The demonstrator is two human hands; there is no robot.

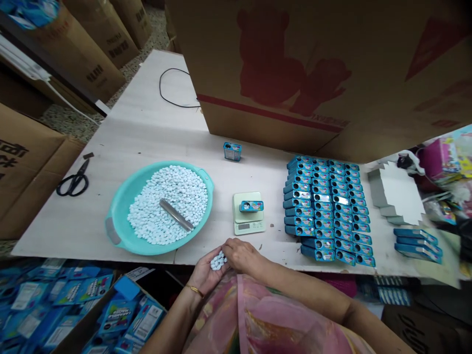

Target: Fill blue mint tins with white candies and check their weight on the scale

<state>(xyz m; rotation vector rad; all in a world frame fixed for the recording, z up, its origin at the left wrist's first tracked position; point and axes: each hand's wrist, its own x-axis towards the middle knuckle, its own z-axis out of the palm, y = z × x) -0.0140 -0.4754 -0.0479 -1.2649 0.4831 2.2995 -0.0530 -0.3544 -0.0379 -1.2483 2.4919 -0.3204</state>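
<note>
My left hand (205, 273) is cupped palm up at the table's front edge, holding a small heap of pale blue candies (218, 261). Over the heap's right side bends my right hand (241, 254), its fingers curled and their tips hidden. Ahead of both hands, a white kitchen scale (248, 226) carries a blue tin (251, 206) with candies showing at its opening. To the left, a turquoise basin (114, 216) holds a large pile of the same candies (177, 187). A metal scoop (176, 215) lies on that pile.
Rows of blue tins (317, 211) stand on the right, beside a white paper stack (400, 189). One tin (232, 152) stands apart near a tall cardboard box (265, 118). Black scissors (75, 181) lie at the left edge. Blue packages (118, 314) fill boxes below the table.
</note>
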